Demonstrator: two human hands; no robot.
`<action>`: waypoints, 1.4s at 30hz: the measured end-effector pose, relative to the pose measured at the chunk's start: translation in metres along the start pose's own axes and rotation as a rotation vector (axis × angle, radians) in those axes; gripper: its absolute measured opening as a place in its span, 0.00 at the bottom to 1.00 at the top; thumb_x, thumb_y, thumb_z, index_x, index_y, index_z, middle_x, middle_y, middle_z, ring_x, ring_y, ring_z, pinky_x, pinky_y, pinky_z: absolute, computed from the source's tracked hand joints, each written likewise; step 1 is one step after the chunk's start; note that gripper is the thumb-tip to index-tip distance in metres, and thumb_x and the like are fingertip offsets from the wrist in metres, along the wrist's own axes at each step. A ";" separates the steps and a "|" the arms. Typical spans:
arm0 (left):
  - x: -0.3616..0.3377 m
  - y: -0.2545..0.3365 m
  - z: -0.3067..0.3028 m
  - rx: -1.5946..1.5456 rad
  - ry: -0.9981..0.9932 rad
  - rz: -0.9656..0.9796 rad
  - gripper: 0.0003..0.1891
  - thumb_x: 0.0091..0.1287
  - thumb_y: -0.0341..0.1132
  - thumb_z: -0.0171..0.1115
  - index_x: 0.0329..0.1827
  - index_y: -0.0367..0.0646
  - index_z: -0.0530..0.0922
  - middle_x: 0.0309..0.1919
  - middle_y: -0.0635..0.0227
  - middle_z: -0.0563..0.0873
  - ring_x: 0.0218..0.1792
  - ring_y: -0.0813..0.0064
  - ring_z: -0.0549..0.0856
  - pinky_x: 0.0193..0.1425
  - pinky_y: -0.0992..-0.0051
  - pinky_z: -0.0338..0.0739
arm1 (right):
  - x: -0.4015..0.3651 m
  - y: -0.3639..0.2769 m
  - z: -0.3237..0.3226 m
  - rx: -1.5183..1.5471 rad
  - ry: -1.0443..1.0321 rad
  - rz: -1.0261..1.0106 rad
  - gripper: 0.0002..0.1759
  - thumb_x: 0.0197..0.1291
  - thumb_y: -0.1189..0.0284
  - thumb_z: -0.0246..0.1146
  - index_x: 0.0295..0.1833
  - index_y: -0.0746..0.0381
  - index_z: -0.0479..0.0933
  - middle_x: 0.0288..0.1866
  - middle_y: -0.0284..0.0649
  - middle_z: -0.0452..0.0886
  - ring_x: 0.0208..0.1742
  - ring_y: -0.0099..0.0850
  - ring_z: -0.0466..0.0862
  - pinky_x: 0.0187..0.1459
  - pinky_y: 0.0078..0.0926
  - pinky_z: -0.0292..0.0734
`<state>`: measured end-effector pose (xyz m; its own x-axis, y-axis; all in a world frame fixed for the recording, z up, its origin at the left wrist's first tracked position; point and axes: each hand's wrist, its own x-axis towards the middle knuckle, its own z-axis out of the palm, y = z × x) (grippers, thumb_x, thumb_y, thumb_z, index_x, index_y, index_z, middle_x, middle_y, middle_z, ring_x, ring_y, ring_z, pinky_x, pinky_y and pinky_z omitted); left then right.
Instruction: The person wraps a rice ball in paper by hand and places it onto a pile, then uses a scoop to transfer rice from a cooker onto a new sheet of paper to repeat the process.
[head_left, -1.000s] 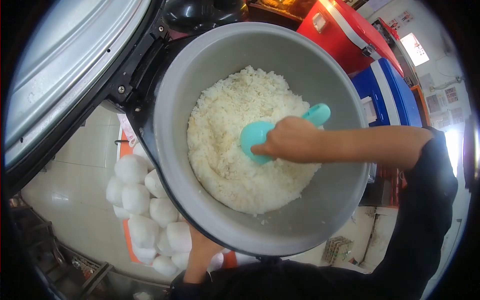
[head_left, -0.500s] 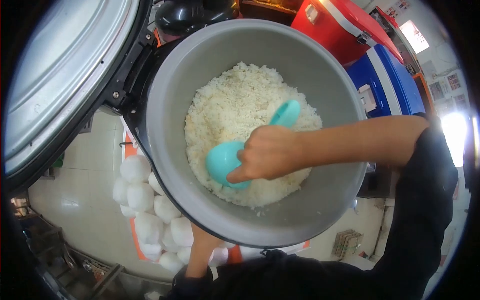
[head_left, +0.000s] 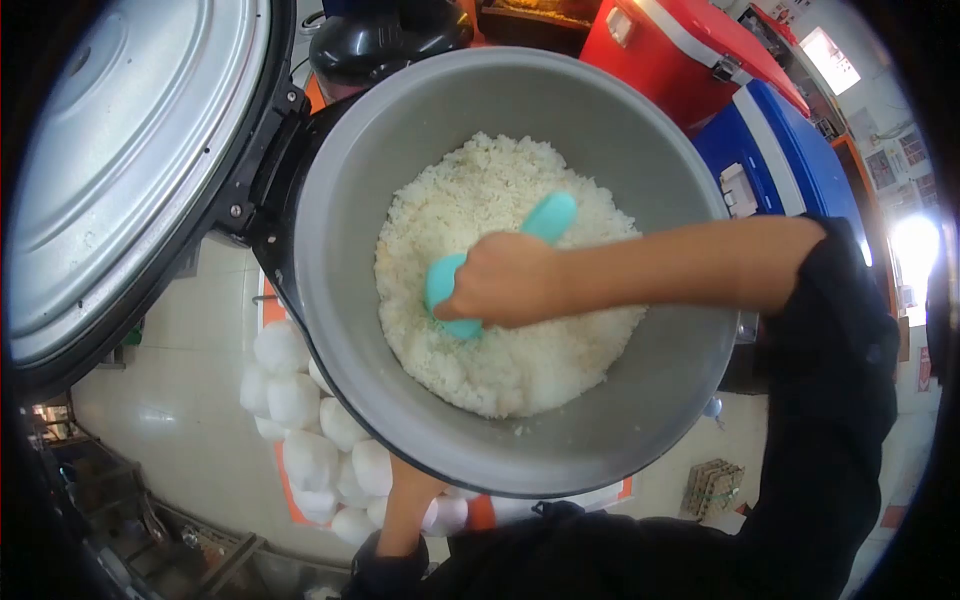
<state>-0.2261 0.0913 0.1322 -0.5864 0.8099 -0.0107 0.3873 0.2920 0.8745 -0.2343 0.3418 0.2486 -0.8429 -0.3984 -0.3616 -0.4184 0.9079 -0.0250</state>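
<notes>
A turquoise rice scoop (head_left: 549, 216) is in my right hand (head_left: 505, 280), whose fingers wrap round its handle. The scoop's rounded bowl points to the left and is low against the cooked white rice (head_left: 500, 175); my hand covers part of it. The rice lies heaped in the grey inner pot (head_left: 660, 190) of a large rice cooker. My left hand (head_left: 412, 490) is below the near side of the cooker, by the white bundles; its fingers are hidden behind the rim.
The cooker's metal lid (head_left: 140, 190) stands open at the left. Rounded white bundles (head_left: 310, 458) are piled beneath the near left side. A red cooler box (head_left: 665, 75) and a blue cooler box (head_left: 790, 150) stand at the far right. Stacked trays (head_left: 713, 488) sit lower right.
My right hand has moved the scoop slightly left and toward the far side of the pot, and the scoop's bowl has turned so less of it shows. My left hand stays below the rim.
</notes>
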 end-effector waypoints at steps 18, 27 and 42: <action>0.006 0.018 -0.006 -0.122 -0.093 -0.193 0.31 0.48 0.45 0.69 0.52 0.36 0.73 0.47 0.52 0.79 0.53 0.55 0.75 0.59 0.62 0.66 | -0.101 0.024 -0.042 0.273 0.125 0.636 0.19 0.63 0.59 0.53 0.52 0.61 0.68 0.24 0.46 0.79 0.28 0.44 0.82 0.30 0.38 0.77; -0.023 -0.002 0.031 0.018 0.005 0.161 0.52 0.43 0.41 0.75 0.68 0.37 0.51 0.65 0.39 0.50 0.65 0.46 0.58 0.67 0.53 0.52 | -0.079 0.075 0.000 0.008 -0.108 0.664 0.16 0.66 0.64 0.48 0.40 0.65 0.75 0.30 0.50 0.80 0.33 0.47 0.82 0.32 0.39 0.77; -0.009 0.014 0.035 0.088 0.115 0.125 0.28 0.47 0.36 0.70 0.51 0.37 0.72 0.47 0.50 0.75 0.50 0.49 0.74 0.54 0.56 0.66 | -0.038 -0.037 0.004 1.084 -0.380 0.943 0.27 0.68 0.64 0.33 0.35 0.76 0.70 0.15 0.48 0.72 0.13 0.40 0.73 0.20 0.38 0.72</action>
<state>-0.1906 0.1063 0.1277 -0.6053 0.7807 0.1550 0.5200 0.2406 0.8196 -0.1857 0.3235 0.2593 -0.4456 0.2795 -0.8505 0.8117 0.5268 -0.2522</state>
